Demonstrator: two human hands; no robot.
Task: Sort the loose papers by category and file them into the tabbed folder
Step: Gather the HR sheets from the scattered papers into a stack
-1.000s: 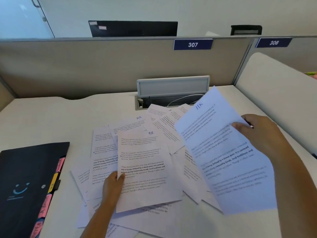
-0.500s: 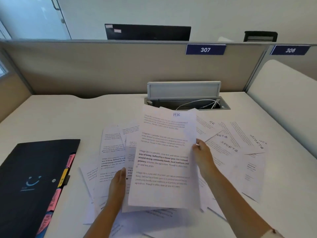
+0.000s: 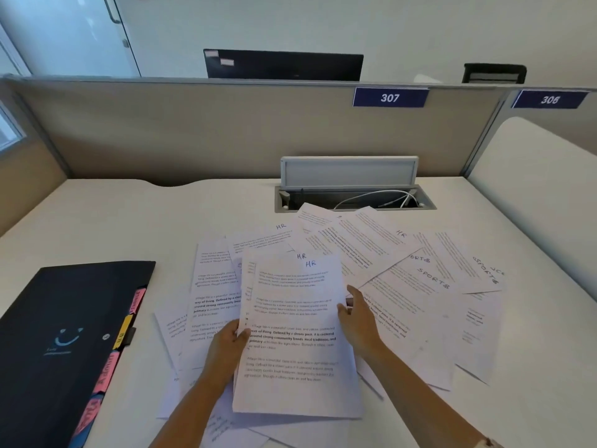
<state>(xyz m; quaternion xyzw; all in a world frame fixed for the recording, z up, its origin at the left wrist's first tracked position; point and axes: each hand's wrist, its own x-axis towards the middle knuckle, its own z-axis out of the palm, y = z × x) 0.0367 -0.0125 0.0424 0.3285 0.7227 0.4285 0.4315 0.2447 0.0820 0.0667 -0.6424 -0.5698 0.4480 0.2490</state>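
Note:
Loose printed sheets (image 3: 381,250) lie fanned over the white desk (image 3: 97,221), hand-marked "HR" or "SPORTS". On top in the middle sits a small stack of HR sheets (image 3: 294,337). My left hand (image 3: 226,347) pinches the stack's left edge, thumb on top. My right hand (image 3: 357,318) touches its right edge with relaxed fingers. The SPORTS sheets (image 3: 436,279) lie to the right. A dark tabbed folder (image 3: 61,337) lies shut at the left, pink and yellow tabs (image 3: 121,334) along its right side.
An open cable box (image 3: 352,198) with white cords sits in the desk behind the papers, its lid raised. Beige partitions (image 3: 193,130) wall the back and left; a white divider (image 3: 536,189) stands at the right. A monitor (image 3: 284,64) shows beyond the partition.
My right hand carried the HR sheet from the right over to the middle and laid it on the HR sheet under my left hand. The view shifted left, showing the SPORTS sheets.

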